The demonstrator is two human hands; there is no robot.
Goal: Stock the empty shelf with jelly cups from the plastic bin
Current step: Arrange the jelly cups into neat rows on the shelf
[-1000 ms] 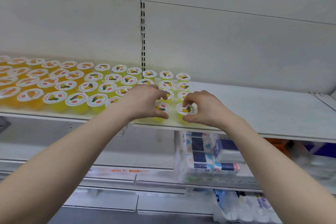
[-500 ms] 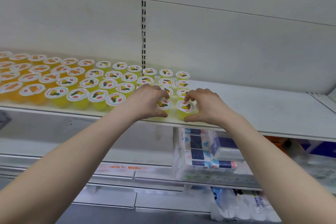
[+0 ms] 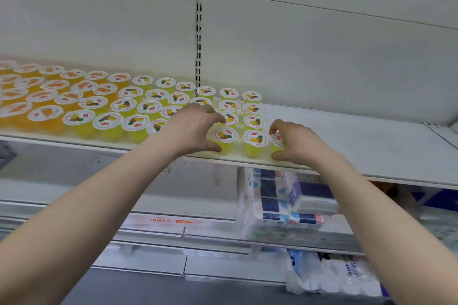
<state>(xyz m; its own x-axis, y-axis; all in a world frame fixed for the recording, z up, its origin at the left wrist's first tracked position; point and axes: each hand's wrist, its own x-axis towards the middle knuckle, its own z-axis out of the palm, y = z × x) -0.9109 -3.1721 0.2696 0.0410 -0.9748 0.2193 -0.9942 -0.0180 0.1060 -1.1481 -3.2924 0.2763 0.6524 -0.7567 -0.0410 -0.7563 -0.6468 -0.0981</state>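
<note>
At the near edge of the shelf, the left cup sits inside the curled grip of the left hand. The right cup is pinched by the right hand. The middle cup stands free between them, just beside both. Packed rows run off to the left. So near the lip, I'd say a clumsy release could knock one off onto the tissue packs below.

White shelf carries rows of jelly cups (orange and yellow).
</note>
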